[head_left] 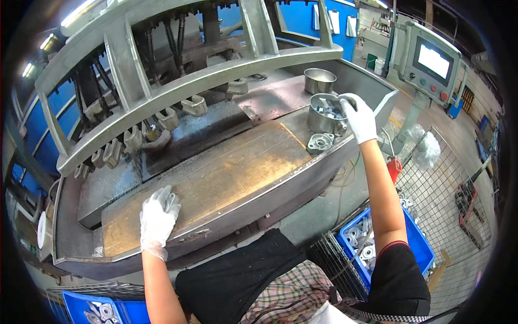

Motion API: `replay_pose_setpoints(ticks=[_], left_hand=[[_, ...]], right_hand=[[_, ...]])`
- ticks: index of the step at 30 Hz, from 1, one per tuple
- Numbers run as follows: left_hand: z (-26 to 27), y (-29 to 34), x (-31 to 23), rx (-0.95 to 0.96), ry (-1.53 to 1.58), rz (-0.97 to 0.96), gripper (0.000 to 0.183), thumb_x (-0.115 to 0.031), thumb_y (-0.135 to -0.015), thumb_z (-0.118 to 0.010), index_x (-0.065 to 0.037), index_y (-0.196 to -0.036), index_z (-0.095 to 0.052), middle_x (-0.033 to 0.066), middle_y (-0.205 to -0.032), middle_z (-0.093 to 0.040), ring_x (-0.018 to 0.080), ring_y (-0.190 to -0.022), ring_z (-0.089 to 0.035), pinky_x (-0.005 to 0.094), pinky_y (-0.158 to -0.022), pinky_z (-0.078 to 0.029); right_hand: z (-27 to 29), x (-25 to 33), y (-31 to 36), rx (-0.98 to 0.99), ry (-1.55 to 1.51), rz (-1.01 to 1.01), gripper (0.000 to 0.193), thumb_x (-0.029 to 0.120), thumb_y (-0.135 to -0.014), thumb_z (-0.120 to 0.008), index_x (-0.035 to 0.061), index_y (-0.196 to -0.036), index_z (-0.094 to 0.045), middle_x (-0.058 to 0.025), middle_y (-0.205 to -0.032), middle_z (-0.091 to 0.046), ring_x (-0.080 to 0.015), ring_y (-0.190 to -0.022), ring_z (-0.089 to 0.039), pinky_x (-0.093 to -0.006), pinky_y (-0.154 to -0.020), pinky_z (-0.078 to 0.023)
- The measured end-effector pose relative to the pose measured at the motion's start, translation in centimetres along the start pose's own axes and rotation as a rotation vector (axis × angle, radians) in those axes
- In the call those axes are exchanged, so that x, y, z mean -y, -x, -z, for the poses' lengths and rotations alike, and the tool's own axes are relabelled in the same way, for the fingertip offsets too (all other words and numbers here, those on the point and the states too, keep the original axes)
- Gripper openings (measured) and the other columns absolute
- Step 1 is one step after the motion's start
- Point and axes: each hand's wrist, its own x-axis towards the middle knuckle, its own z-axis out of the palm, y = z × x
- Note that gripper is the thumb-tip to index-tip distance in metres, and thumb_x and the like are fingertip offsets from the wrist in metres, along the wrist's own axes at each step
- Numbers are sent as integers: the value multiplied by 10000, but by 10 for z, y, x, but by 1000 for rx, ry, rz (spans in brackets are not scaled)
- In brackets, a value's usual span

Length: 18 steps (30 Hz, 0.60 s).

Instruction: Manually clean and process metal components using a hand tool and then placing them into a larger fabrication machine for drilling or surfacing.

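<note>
My left hand point(158, 218), in a white glove, rests at the left part of a worn wooden board point(237, 167). Its fingers are bent together, with grey patches near the tips; what they hold, if anything, I cannot make out. My right hand point(359, 117), gloved too, hooks its fingers over the right rim of a round metal pot point(319, 121). Small shiny pieces lie inside this pot, and the fingertips are partly hidden there. Just in front of it sits a grey cast metal flange part point(320, 142). Behind stands a second metal pot point(320, 81).
A heavy metal frame with hanging clamps point(194, 106) spans the machine bed. At the right stands a control panel point(431, 59). Blue bins of metal parts point(423, 243) point(132, 310) flank me below, beside a wire mesh point(453, 189) and a red-handled tool point(394, 168).
</note>
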Motion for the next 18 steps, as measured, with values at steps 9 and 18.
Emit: replay_pose_setpoints(ticks=[9,18], left_hand=[[-3,-4,2,-3,-17,-35,517,-269,-804,-661,-115,-1290,-578,128,-1303,-570,339,-1190,-511,438,-1011,-398],[-6,-3,6,-37,-27,-70,514,-265,-805,-660,-114,-1289,-577,127,-1321,-558,332,-1209,-502,440,-1019,-388]], right_hand=[[6,-27,-7,67,-38,-193,204,165,-890,-617,60,-1052,-681,-72,-951,-701,-152,-878,-644,-283,-807,-490],[32,-8,11,13,-213,-225,222,171,-922,-614,62,-1108,-669,-29,-972,-677,-85,-784,-612,-239,-658,-486]])
